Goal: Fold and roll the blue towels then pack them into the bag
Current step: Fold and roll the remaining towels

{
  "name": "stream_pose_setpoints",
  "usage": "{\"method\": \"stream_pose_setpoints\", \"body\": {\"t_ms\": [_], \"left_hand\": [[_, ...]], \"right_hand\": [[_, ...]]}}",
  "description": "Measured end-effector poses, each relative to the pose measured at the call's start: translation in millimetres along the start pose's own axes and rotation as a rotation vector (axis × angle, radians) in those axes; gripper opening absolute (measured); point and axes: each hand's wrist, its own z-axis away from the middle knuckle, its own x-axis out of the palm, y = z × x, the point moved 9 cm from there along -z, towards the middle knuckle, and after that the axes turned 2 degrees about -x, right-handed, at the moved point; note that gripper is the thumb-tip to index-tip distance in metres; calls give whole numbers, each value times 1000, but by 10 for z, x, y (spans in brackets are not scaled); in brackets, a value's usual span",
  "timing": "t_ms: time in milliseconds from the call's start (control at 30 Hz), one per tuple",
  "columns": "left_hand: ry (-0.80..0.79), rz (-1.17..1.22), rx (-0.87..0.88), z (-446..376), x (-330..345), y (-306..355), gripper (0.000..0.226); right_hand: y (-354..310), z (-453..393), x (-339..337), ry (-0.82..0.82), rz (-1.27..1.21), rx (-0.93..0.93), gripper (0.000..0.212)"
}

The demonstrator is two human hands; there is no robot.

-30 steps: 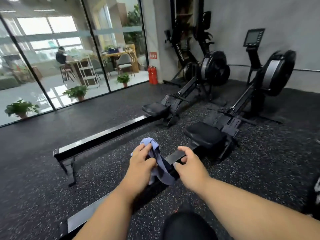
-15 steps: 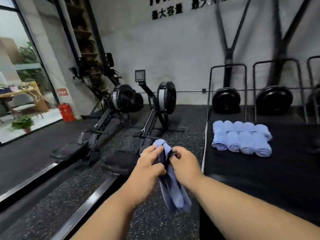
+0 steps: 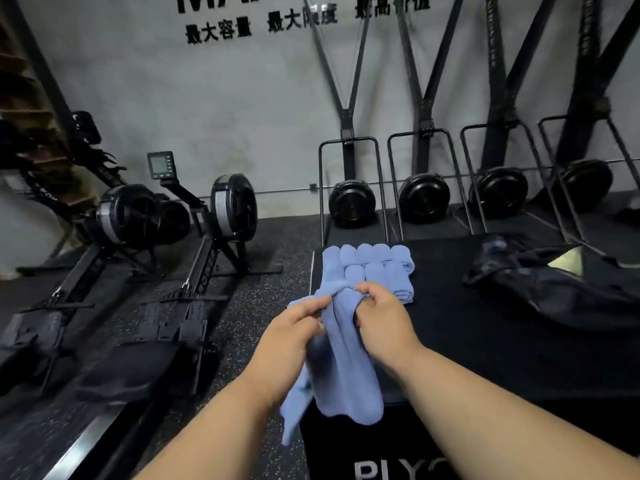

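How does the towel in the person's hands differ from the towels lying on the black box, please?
The held towel hangs loose and unrolled, while the stacked towels are rolled into tight tubes. The held towel is up in the air, pinched near its top by the left hand and right hand; the stacked towels rest side by side on the box, untouched. Both are the same soft blue cloth.

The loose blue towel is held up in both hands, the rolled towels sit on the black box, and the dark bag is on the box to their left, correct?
Not quite. In the head view the dark bag lies to the right of the rolled towels on the black box. Both the left hand and right hand do hold the loose blue towel.
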Motion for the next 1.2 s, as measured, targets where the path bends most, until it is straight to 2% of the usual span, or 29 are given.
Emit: {"method": "stream_pose_setpoints", "body": {"t_ms": [67, 133, 200, 233, 300, 367, 567, 733, 800, 867, 933, 1033, 1100, 1200], "left_hand": [[104, 114, -69, -73, -74, -146, 38], [219, 69, -114, -146, -229, -268, 35], [142, -2, -180, -208, -185, -364, 37], [81, 43, -239, -217, -101, -430, 36], [76, 136, -374, -218, -60, -606, 38], [91, 228, -426, -243, -76, -737, 39], [156, 354, -319, -278, -226, -629, 32], [309, 185, -103, -207, -697, -235, 35], [362, 128, -49, -140, -870, -99, 48], [399, 106, -4, -68, -998, 55, 50], [402, 129, 8, 12, -1075, 161, 50], [402, 183, 28, 150, -1156, 246, 37], [367, 258, 2, 242, -1135, 254, 31], [304, 404, -117, 363, -1133, 147, 42]], "right_hand": [[-30, 18, -80, -1, -14, -8, 24], [-68, 37, -119, -8, -52, -11, 20], [-133, 57, -119, -29, -75, -13, 18], [-167, 58, -118, -38, -77, -18, 18], [-246, 57, -108, -52, -60, -43, 18], [-333, 65, -104, -64, -54, -72, 21], [-395, 90, -222, -42, -95, -70, 30], [-328, 139, -411, 66, -129, 0, 31], [-350, 184, -441, 101, -121, 5, 31], [-412, 216, -459, 115, -135, -21, 25], [-529, 250, -439, 106, -162, -84, 17], [-635, 290, -389, 119, -168, -114, 16], [-693, 350, -314, 95, -207, -86, 23], [-784, 437, -196, 47, -225, -77, 29]]}}
